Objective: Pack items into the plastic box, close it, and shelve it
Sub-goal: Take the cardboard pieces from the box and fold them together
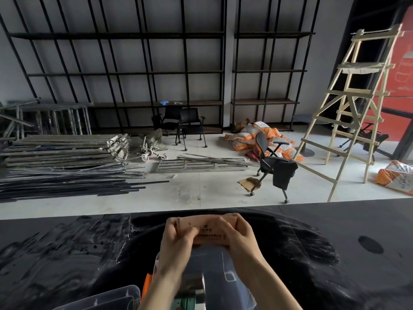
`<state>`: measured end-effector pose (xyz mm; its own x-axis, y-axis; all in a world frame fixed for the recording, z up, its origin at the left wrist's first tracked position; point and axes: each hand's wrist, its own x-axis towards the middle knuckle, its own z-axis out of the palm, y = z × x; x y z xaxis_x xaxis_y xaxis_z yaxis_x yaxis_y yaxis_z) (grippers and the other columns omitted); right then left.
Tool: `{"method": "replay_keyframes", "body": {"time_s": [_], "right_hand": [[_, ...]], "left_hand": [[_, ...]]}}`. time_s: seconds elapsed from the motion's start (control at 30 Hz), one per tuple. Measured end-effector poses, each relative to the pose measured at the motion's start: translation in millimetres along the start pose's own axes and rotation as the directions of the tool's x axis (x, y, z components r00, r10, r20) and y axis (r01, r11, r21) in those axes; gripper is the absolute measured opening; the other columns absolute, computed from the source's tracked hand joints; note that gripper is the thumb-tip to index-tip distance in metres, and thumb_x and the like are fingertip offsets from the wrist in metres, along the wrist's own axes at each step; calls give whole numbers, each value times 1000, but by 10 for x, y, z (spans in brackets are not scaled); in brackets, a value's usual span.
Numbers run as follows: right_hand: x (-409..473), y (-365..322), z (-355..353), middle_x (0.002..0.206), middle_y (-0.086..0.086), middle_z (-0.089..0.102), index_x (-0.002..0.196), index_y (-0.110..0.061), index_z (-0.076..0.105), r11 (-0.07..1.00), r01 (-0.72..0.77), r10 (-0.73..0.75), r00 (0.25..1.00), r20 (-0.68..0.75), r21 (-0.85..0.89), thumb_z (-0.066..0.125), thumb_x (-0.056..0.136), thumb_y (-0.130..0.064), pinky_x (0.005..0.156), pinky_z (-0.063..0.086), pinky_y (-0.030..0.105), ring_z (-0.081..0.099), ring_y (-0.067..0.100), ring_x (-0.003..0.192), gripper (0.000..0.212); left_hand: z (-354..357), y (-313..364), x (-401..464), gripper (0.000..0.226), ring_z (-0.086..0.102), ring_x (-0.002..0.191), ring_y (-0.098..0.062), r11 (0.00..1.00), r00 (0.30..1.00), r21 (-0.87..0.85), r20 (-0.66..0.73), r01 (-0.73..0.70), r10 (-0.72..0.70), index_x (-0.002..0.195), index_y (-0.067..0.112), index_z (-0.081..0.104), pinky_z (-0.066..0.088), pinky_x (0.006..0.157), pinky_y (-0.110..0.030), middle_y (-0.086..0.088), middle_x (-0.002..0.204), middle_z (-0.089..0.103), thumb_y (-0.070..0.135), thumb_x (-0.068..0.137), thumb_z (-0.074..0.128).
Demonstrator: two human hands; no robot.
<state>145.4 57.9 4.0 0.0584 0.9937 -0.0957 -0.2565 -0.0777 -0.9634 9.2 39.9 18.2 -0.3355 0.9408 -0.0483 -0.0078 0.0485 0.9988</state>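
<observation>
A small tan cardboard carton (pixel 207 231) with dark printing is held flat between both hands over the far end of a clear plastic box (pixel 225 274). My left hand (pixel 178 238) grips its left end and my right hand (pixel 240 236) grips its right end. The box stands on the black table (pixel 335 231) under my forearms, with a shiny cylindrical item and something green inside near its close end. An orange latch (pixel 146 285) shows on the box's left side. A clear lid (pixel 105 298) lies at the lower left.
Beyond the table's far edge, black metal shelving (pixel 156 72) lines the wall. The floor holds stacked metal frames (pixel 67 148), black office chairs (pixel 272 166), orange sacks (pixel 257 135) and a wooden ladder (pixel 355 104) at right. A dark round hole (pixel 370 244) marks the tabletop.
</observation>
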Motion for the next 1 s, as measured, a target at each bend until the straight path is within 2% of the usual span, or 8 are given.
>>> {"method": "replay_keyframes", "body": {"time_s": [0.1,0.2,0.33,0.43,0.57,0.67,0.83,1.0], "right_hand": [[-4,-47,23,92,23,75,98,-3,63,998,58,-57,998,24,-40,62,96,-16,76,61,56,72,46,93,13],[23,-43,162,89,24,72,92,-9,59,997,75,-75,997,10,1,56,98,-32,75,59,55,71,44,90,24],[74,-97,251,91,26,74,88,-9,67,999,-37,37,996,-78,1,53,88,-72,72,62,52,73,46,88,65],[121,-124,225,76,25,63,78,-8,61,992,-115,120,986,-117,51,60,92,-53,49,54,37,66,38,67,47],[139,-64,293,65,11,45,62,-19,44,999,-18,7,967,-256,-42,52,78,-38,55,37,39,45,25,65,26],[72,-31,350,56,3,41,57,-21,39,995,36,-62,954,-292,-93,50,83,-32,55,35,39,39,22,61,30],[79,15,364,51,0,38,52,-19,35,990,54,-97,932,-350,-131,48,82,-29,53,35,38,36,21,58,35],[63,66,268,50,0,45,50,-21,40,996,-17,-21,914,-404,-89,46,87,-26,46,37,32,42,22,54,38]], "left_hand": [[43,86,72,35,68,100,-38,999,998,1,43,39,-39,96,16,63,54,89,-57,-15,95,74,43,74,67],[149,118,65,60,65,104,-27,994,998,-97,-36,55,-59,102,17,61,50,97,-51,-11,105,69,73,80,58],[205,149,15,40,44,64,-9,980,983,-145,-142,-133,112,71,9,45,36,70,-33,3,69,50,36,101,50],[198,156,40,24,42,65,-9,975,981,-153,-134,-164,144,73,9,49,34,68,-30,3,68,48,13,97,53],[244,160,152,17,54,87,-11,989,985,-148,-169,-8,-18,93,7,62,39,70,-26,2,92,64,19,95,50],[262,124,165,38,55,76,-11,1000,972,-12,-233,29,-31,90,7,64,39,62,-30,-1,83,64,38,99,45],[259,150,99,26,52,60,-12,993,946,119,-321,-3,42,80,3,64,36,39,-12,-2,63,59,16,94,46],[296,115,29,35,63,76,-18,994,964,110,-266,24,6,82,15,60,40,56,-27,-3,76,66,44,97,48]]}}
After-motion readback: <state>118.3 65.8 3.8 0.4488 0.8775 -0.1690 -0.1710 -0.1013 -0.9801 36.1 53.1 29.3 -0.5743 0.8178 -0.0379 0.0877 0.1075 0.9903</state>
